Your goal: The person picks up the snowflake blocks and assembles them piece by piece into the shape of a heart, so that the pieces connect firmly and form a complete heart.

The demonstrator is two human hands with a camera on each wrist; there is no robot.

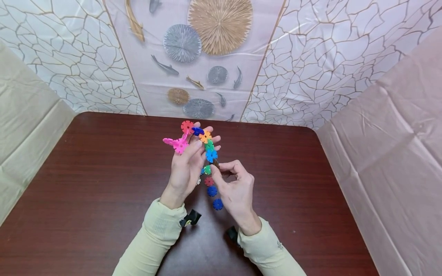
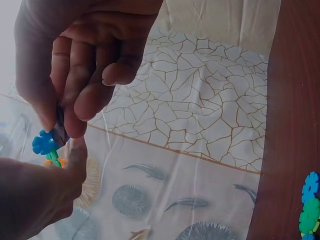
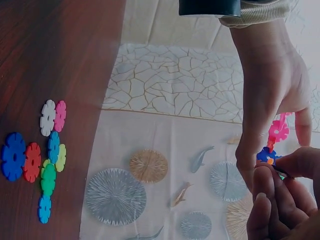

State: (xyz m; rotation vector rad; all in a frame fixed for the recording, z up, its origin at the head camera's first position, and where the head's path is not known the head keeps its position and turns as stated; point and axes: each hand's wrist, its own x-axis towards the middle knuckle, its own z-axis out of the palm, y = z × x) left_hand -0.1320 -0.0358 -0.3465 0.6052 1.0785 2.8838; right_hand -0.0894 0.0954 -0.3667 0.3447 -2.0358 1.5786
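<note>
A chain of notched plastic snowflake discs lies along my raised left hand (image 1: 184, 170), which holds it near its dark blue disc (image 1: 198, 131) with the thumb in front and the fingers behind. Pink discs (image 1: 180, 145) and a red disc (image 1: 187, 127) stick out on the left. Orange, green and light blue discs (image 1: 211, 155) run down the right side. Thumb and index finger of my right hand (image 1: 239, 189) pinch a dark disc (image 2: 60, 131) right at the light blue one. The right fingers partly hide this dark disc.
Loose discs lie on the dark wooden table (image 1: 103, 191) below the hands, among them a red disc (image 1: 209, 181), two dark blue discs (image 1: 217, 204), a white disc (image 3: 47, 118) and a green disc (image 3: 48, 179). A patterned cloth wall (image 1: 221, 76) rises behind the table.
</note>
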